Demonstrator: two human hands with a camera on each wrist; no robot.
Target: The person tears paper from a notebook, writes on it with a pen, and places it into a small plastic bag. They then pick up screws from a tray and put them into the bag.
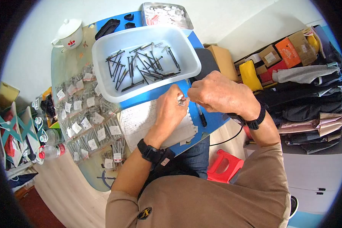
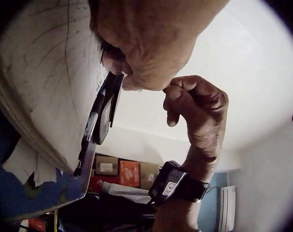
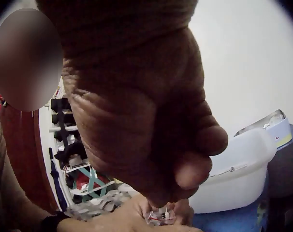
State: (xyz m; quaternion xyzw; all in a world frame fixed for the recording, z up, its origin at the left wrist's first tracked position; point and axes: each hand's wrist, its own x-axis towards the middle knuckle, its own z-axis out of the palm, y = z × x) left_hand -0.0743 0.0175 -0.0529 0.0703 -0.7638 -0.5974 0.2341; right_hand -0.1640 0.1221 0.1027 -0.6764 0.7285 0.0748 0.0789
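Note:
My left hand [image 1: 171, 106] pinches a small clear plastic zip bag [image 3: 161, 217] above an open notebook [image 1: 138, 119]. A red line along the bag shows in the right wrist view, and most of it is hidden behind the fingers. My right hand [image 1: 218, 93] meets it from the right with curled fingers. Its thumb and forefinger pinch together right at the bag's edge. Just beyond both hands, a white plastic tub [image 1: 148, 85] contains several long dark screws [image 1: 135, 70].
Rows of clear bags with white labels [image 1: 89, 121] cover the table's left side. A pen [image 1: 201, 116] lies beside the notebook. A lidded white mug [image 1: 70, 36] and a box of white scraps [image 1: 167, 15] stand behind. A red stool [image 1: 225, 166] is below, right of the table.

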